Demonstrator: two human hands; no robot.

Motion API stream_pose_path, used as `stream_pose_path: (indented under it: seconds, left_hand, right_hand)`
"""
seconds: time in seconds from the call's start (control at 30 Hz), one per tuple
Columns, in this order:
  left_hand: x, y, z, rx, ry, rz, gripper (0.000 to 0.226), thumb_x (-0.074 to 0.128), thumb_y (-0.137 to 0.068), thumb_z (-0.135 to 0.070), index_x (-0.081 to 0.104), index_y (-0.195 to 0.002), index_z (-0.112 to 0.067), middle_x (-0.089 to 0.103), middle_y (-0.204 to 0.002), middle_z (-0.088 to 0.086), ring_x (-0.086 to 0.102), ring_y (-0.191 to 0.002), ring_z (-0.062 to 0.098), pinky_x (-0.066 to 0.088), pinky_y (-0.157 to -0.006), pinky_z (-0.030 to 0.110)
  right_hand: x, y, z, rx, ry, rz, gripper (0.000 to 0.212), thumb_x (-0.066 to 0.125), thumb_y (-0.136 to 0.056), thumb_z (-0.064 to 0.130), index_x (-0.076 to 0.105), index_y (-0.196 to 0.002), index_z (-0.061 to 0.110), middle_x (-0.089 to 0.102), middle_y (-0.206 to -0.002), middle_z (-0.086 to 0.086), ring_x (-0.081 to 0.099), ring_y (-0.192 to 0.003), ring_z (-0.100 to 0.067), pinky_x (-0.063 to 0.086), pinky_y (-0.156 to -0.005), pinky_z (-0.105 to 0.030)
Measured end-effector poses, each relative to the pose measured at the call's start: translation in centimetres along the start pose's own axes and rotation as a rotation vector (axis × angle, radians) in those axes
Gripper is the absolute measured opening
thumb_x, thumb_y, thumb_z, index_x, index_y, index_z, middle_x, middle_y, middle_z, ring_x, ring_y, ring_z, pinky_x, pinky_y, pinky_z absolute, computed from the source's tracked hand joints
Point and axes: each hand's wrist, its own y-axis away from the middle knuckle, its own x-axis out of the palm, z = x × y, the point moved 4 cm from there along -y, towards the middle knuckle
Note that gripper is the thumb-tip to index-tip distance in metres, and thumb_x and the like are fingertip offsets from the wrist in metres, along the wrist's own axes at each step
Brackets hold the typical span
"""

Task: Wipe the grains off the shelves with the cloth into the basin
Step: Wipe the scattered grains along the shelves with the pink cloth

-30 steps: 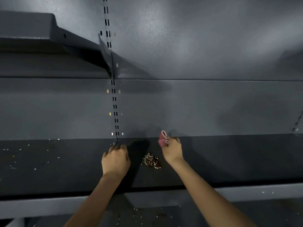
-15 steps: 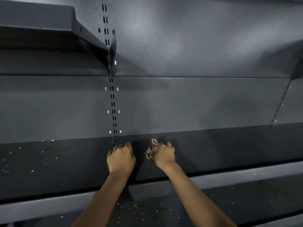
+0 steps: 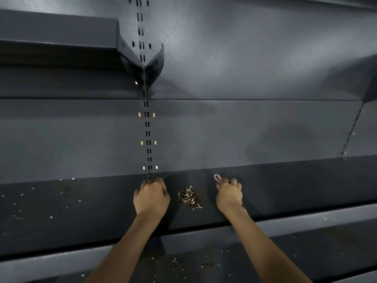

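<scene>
Grains (image 3: pixel 189 197) lie in a small heap on the dark shelf (image 3: pixel 295 186) between my two hands, with loose ones scattered over the shelf to the left (image 3: pixel 51 217) and more on the lower shelf (image 3: pixel 183 262) beneath. A slotted upright (image 3: pixel 148 139) runs up the grey back panel (image 3: pixel 244 129) just behind my left hand, and a bracket (image 3: pixel 152 64) carries the upper shelf (image 3: pixel 57 31). My left hand (image 3: pixel 151 198) rests on the shelf beside the heap, fingers curled under; I cannot tell whether they hold anything. My right hand (image 3: pixel 229 196) sits to the right of the heap, fingers clenched around the pink cloth (image 3: pixel 217 179), which pokes out above my knuckles.
</scene>
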Motion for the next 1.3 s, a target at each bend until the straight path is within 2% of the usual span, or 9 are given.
stream_pose_path:
  seconds: [0.2,0.4,0.53,0.7,0.93,1.03,1.13,1.2,1.3]
  left_hand:
    - [-0.2,-0.2,1.2,-0.001,-0.027,0.028,0.015,0.05,-0.087,-0.011,0.062,-0.091,-0.019,0.063,-0.091,-0.001,0.057,-0.093,0.017,0.04,-0.082,0.03]
    - [-0.9,-1.0,1.8,0.126,-0.048,0.018,0.017,0.048,-0.087,-0.01,0.063,-0.094,-0.018,0.064,-0.096,-0.001,0.058,-0.092,0.017,0.042,-0.08,0.028]
    - [-1.0,-0.8,2.9,0.05,-0.067,0.041,0.017,0.049,-0.087,-0.01,0.062,-0.094,-0.018,0.061,-0.095,0.0,0.057,-0.089,0.018,0.039,-0.074,0.025]
    - [-0.5,-1.2,3.6,0.002,-0.057,0.05,0.015,0.049,-0.087,-0.009,0.06,-0.091,-0.017,0.059,-0.093,0.0,0.051,-0.081,0.014,0.039,-0.069,0.024]
    - [-0.1,-1.5,3.6,0.004,-0.083,0.047,0.015,0.047,-0.087,-0.011,0.06,-0.09,-0.018,0.059,-0.091,-0.001,0.046,-0.075,0.013,0.034,-0.067,0.024]
    - [-0.1,-1.5,3.6,-0.005,-0.076,0.043,0.015,0.048,-0.087,-0.01,0.061,-0.09,-0.018,0.06,-0.092,0.0,0.045,-0.074,0.013,0.034,-0.067,0.024]
    - [-0.1,-1.4,3.4,0.004,-0.075,0.054,0.017,0.047,-0.087,-0.01,0.062,-0.093,-0.017,0.061,-0.095,0.0,0.056,-0.084,0.018,0.036,-0.069,0.024]
    - [-0.2,-1.3,3.5,-0.003,-0.08,0.059,0.018,0.047,-0.086,-0.01,0.062,-0.093,-0.018,0.062,-0.096,0.0,0.058,-0.086,0.019,0.038,-0.07,0.026]
    - [-0.3,-1.2,4.0,-0.023,-0.076,0.062,0.018,0.047,-0.087,-0.009,0.062,-0.093,-0.018,0.062,-0.093,0.0,0.051,-0.076,0.016,0.039,-0.068,0.026]
  right_hand:
    - [2.0,1.7,4.5,-0.111,-0.102,0.068,0.036,0.045,-0.093,0.01,0.048,-0.128,0.004,0.045,-0.132,-0.017,0.041,-0.121,-0.03,0.037,-0.101,-0.033]
    - [-0.1,-0.8,3.4,-0.001,-0.444,-0.09,0.032,0.052,-0.093,0.027,0.064,-0.1,-0.002,0.064,-0.104,-0.022,0.062,-0.097,-0.033,0.047,-0.078,-0.032]
    - [-0.2,-3.6,3.2,-0.042,-0.301,-0.055,0.03,0.049,-0.095,0.023,0.062,-0.105,-0.002,0.062,-0.107,-0.023,0.061,-0.098,-0.037,0.052,-0.083,-0.039]
    - [1.7,-5.0,4.0,-0.082,-0.174,0.074,0.031,0.049,-0.096,0.022,0.059,-0.116,0.002,0.061,-0.118,-0.018,0.057,-0.109,-0.032,0.047,-0.093,-0.036]
    - [2.7,-3.7,6.9,-0.247,-0.355,0.253,0.021,0.061,-0.089,0.029,0.067,-0.094,0.009,0.067,-0.093,-0.008,0.061,-0.083,-0.018,0.039,-0.068,-0.023]
    - [2.5,-1.9,7.6,-0.374,-0.331,0.37,0.01,0.058,-0.09,0.016,0.067,-0.088,0.01,0.066,-0.085,-0.005,0.058,-0.074,-0.012,0.04,-0.062,-0.021]
    - [1.8,-0.6,7.7,-0.461,-0.284,0.398,0.019,0.047,-0.091,0.003,0.066,-0.093,0.003,0.068,-0.091,-0.013,0.06,-0.078,-0.017,0.044,-0.067,-0.025]
    - [0.9,-0.1,7.5,-0.441,-0.365,0.378,0.025,0.043,-0.092,-0.001,0.066,-0.1,0.004,0.066,-0.09,-0.01,0.058,-0.071,-0.013,0.043,-0.057,-0.017]
    - [-0.7,-0.4,6.3,-0.298,-0.584,0.216,0.02,0.054,-0.093,0.011,0.067,-0.108,0.01,0.068,-0.097,-0.008,0.061,-0.079,-0.015,0.045,-0.058,-0.013]
